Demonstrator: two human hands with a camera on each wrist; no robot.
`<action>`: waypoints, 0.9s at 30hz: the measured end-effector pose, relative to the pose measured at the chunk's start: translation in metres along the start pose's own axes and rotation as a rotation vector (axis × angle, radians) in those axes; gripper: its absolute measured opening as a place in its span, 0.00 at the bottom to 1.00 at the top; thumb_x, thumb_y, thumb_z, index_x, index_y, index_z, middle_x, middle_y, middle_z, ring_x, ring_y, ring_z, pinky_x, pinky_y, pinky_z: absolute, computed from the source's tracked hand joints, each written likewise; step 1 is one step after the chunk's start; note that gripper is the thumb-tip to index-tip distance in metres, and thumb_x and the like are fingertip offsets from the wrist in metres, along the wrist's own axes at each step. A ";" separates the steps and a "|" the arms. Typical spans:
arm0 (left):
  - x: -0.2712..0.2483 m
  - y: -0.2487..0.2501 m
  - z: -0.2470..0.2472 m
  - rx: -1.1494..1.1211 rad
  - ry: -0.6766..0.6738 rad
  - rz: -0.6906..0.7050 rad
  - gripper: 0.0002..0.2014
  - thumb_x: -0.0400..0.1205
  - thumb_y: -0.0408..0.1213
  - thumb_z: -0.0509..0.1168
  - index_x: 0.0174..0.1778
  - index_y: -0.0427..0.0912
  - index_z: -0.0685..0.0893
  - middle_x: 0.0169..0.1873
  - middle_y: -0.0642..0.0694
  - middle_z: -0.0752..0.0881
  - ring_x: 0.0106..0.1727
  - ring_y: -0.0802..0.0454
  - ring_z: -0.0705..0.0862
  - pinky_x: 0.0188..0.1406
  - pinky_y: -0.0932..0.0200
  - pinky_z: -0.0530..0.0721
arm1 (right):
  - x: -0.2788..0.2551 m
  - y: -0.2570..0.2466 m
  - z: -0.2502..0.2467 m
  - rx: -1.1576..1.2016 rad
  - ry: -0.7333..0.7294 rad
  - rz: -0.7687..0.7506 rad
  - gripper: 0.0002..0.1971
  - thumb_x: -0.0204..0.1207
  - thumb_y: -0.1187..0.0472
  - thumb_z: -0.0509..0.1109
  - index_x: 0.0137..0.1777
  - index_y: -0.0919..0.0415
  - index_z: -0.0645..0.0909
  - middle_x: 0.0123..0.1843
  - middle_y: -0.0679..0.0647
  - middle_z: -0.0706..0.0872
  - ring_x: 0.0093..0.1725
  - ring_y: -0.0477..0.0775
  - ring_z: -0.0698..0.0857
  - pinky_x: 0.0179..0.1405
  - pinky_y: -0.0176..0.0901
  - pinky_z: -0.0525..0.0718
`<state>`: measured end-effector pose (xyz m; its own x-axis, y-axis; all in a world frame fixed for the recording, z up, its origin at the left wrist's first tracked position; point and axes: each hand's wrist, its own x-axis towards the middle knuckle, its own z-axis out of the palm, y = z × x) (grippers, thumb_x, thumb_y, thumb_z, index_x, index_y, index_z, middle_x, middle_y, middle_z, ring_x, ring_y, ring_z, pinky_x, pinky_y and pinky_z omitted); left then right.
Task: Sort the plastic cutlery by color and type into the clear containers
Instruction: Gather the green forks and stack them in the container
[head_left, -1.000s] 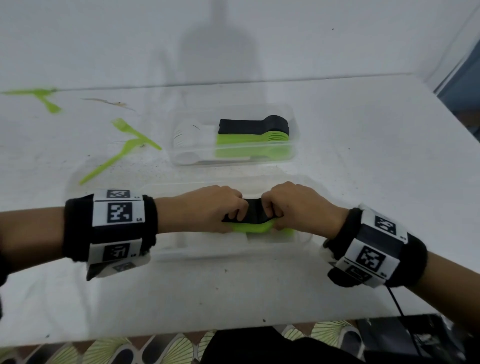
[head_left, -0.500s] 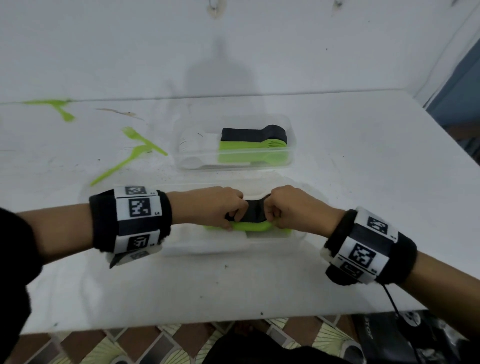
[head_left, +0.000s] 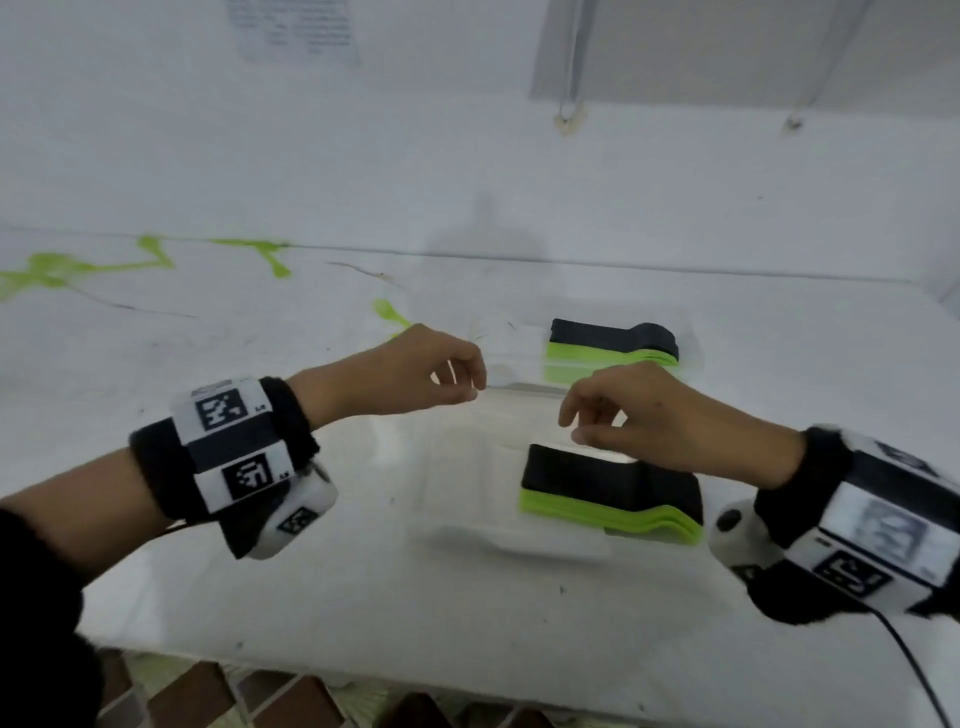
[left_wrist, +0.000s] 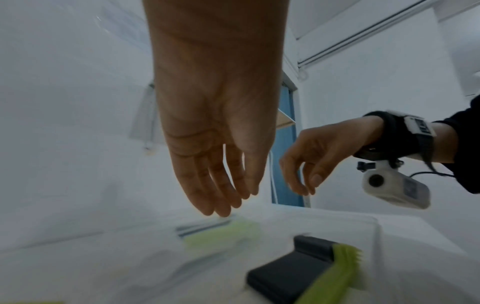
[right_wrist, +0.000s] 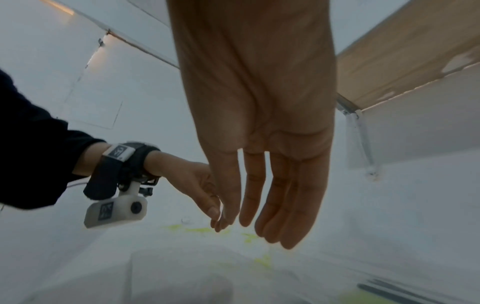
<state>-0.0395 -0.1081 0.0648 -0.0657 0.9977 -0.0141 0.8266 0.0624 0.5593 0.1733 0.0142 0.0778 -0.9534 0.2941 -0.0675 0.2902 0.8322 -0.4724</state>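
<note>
A stack of black cutlery on green cutlery (head_left: 613, 493) lies in the near clear container (head_left: 514, 545); in the left wrist view the same stack (left_wrist: 298, 273) shows green fork tines. A second black-on-green stack (head_left: 613, 345) fills the far clear container (head_left: 504, 364). My left hand (head_left: 457, 379) hovers above the near container's left part, fingers relaxed, holding nothing. My right hand (head_left: 587, 421) hangs just above the near stack, fingers loose and empty. Both palms look bare in the wrist views, left hand (left_wrist: 223, 195) and right hand (right_wrist: 265, 222).
Loose green cutlery (head_left: 387, 312) lies on the white table (head_left: 208, 338) behind my left hand, with more green pieces (head_left: 57, 270) at the far left by the wall. The table's front edge (head_left: 467, 670) runs just below my wrists.
Both hands have let go of the black and green stack and risen above the near container, moving apart. The head view has tilted upward and closer.
</note>
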 end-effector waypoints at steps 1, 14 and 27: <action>-0.005 -0.011 -0.009 -0.009 0.029 -0.009 0.03 0.79 0.32 0.67 0.45 0.44 0.84 0.36 0.55 0.83 0.40 0.61 0.82 0.39 0.76 0.77 | 0.008 -0.008 -0.001 0.009 0.001 0.001 0.03 0.74 0.62 0.71 0.47 0.58 0.84 0.35 0.42 0.81 0.39 0.46 0.82 0.43 0.36 0.79; -0.045 -0.188 -0.118 -0.126 0.069 -0.097 0.03 0.80 0.31 0.67 0.46 0.42 0.84 0.35 0.54 0.85 0.32 0.67 0.83 0.37 0.68 0.83 | 0.186 -0.106 0.038 0.146 0.092 0.229 0.05 0.74 0.65 0.70 0.49 0.60 0.85 0.38 0.51 0.84 0.40 0.54 0.84 0.29 0.29 0.82; 0.009 -0.277 -0.120 -0.400 0.155 -0.266 0.04 0.80 0.31 0.66 0.49 0.40 0.82 0.38 0.50 0.82 0.38 0.59 0.81 0.31 0.72 0.82 | 0.317 -0.094 0.107 -0.190 -0.153 0.622 0.27 0.78 0.48 0.68 0.68 0.69 0.73 0.67 0.65 0.79 0.63 0.64 0.80 0.55 0.48 0.79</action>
<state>-0.3363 -0.1199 0.0093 -0.3526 0.9311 -0.0932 0.4927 0.2694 0.8274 -0.1650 -0.0216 0.0068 -0.6007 0.6877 -0.4077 0.7858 0.6018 -0.1428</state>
